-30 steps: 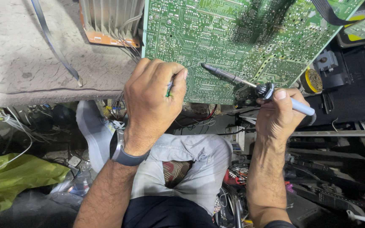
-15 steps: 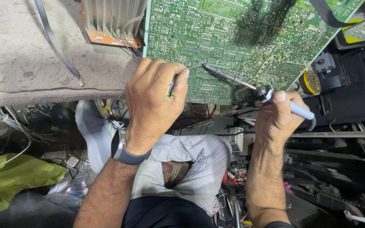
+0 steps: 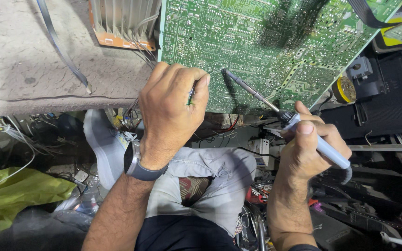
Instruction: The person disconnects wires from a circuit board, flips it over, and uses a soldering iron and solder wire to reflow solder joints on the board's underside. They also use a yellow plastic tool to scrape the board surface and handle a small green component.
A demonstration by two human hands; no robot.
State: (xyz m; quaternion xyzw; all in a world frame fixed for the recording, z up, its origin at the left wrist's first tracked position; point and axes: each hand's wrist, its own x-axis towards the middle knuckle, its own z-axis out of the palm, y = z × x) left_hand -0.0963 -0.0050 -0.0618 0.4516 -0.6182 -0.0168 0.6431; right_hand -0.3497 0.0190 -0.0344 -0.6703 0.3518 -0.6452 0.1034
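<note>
The right hand (image 3: 310,148) has its fingers wrapped tight around a soldering iron (image 3: 280,111) — tip touching the green circuit board (image 3: 266,42) at the bench edge — while the left hand (image 3: 173,109), fingers pinched together on a thin green tool (image 3: 190,96), rests against the board.

A large green circuit board (image 3: 266,42) lay solder-side up, tilted over the table edge. A grey-handled soldering iron (image 3: 275,109) slanted, tip touching it.

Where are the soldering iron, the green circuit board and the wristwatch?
soldering iron (image 3: 324,148): head view, on its grey handle.
green circuit board (image 3: 257,37): head view, on its bare solder side.
wristwatch (image 3: 140,169): head view, on its dark band.
</note>
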